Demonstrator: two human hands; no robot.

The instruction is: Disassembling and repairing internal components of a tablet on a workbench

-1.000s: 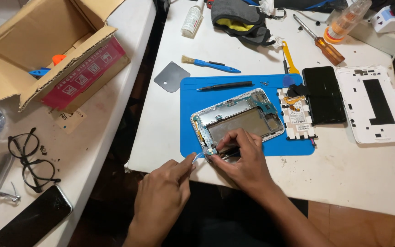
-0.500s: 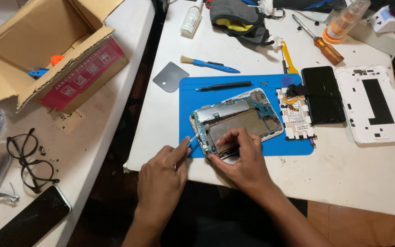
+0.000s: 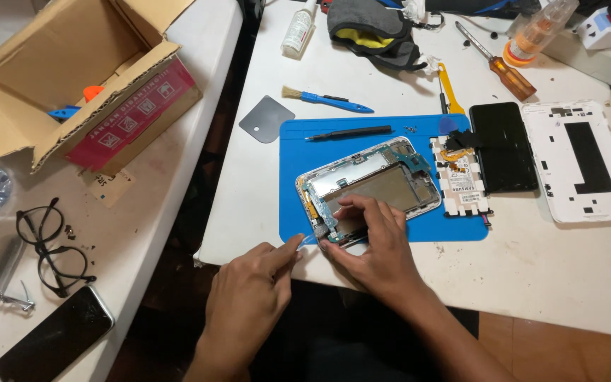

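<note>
Centre frame, on the blue mat (image 3: 298, 152): opened tablet chassis (image 3: 369, 185), back cover (image 3: 580, 159) and battery (image 3: 462, 185) already removed; right hand (image 3: 369, 240) pinches its lower edge, left hand (image 3: 252, 293) grips a thin pick (image 3: 307, 239); circuit board still fitted.

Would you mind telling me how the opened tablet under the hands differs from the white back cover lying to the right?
The opened tablet lies on the blue mat, circuit boards exposed; the white back cover lies on the bare table, plain plastic inside. The right hand touches the tablet; the cover lies untouched. Both are rounded rectangles with white edges.
</note>
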